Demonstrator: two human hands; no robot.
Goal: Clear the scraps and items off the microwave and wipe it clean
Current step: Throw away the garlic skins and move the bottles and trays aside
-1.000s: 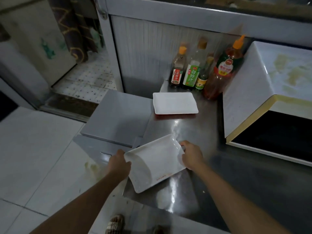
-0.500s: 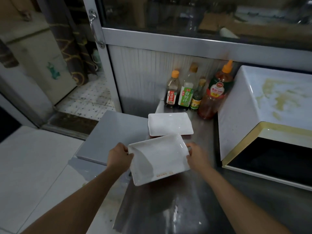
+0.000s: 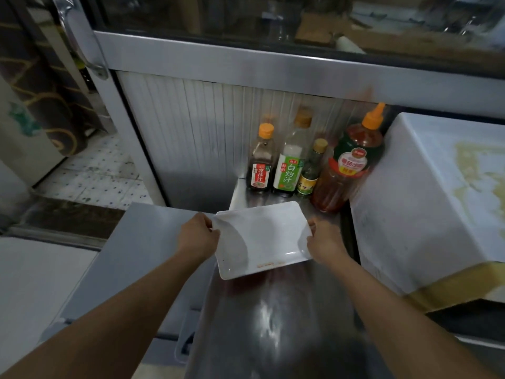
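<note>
White rectangular plate [image 3: 262, 239] held low over the steel bench [image 3: 273, 324], just in front of the sauce bottles [image 3: 314, 162]. Left hand [image 3: 198, 236] and right hand [image 3: 323, 243] both clamp its short edges. Likely rigid, glossy, breakable; reddish residue near front rim. Stained microwave [image 3: 437, 187] alongside, to the right.

Dark sauce bottle with orange cap [image 3: 260, 162], at 12 o'clock on the steel desk [image 3: 273, 324]: red label reading 凉拌汁 in white characters. Clear bottle with tan cap and green label [image 3: 291, 165], just beside it toward 3 o'clock: 白灼汁 in large characters, 鲜的 in smaller ones at the label's left edge. Small green bottle with yellow label [image 3: 310, 175]: print too small to read. Large red sauce bottle with orange nozzle [image 3: 347, 165]: label characters blurred, illegible.
</note>
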